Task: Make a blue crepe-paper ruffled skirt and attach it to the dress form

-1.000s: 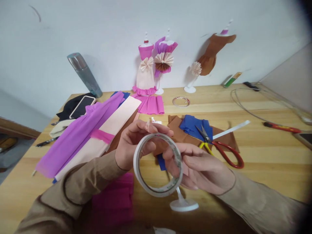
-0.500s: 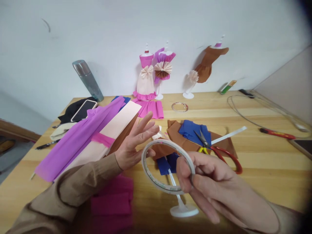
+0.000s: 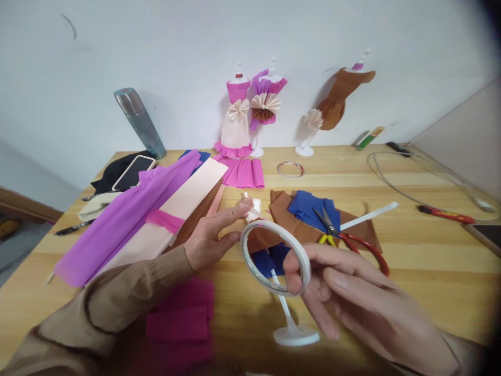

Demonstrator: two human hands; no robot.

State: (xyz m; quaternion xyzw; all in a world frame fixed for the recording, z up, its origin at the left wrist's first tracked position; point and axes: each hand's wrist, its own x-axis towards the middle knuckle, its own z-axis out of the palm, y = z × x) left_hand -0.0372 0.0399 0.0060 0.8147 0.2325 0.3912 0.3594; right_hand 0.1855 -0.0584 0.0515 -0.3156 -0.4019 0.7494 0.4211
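My right hand (image 3: 352, 297) holds a roll of double-sided tape (image 3: 306, 261), its fingers hooked through the ring from the right. My left hand (image 3: 213, 230) is just left of the roll, fingers stretched forward and thumb apart from them. Its fingertips are close to the white neck of a small dress form (image 3: 296, 336), and I cannot tell whether they touch it or a tape end. Brown and blue paper wraps the form, which shows partly through and behind the roll, on a white rod and round base.
Scissors (image 3: 331, 227) lie on blue crepe paper (image 3: 313, 206) and brown sheets. Purple (image 3: 129, 219) and cream sheets cover the left side. Dressed forms (image 3: 237, 120) stand along the wall, near a flask (image 3: 141, 122). A red-handled tool (image 3: 446, 214) and cable are at right.
My left fingers have come down and closer together, toward the form's neck. The tape roll has tilted and shifted slightly up; my right thumb has lifted off its rim.
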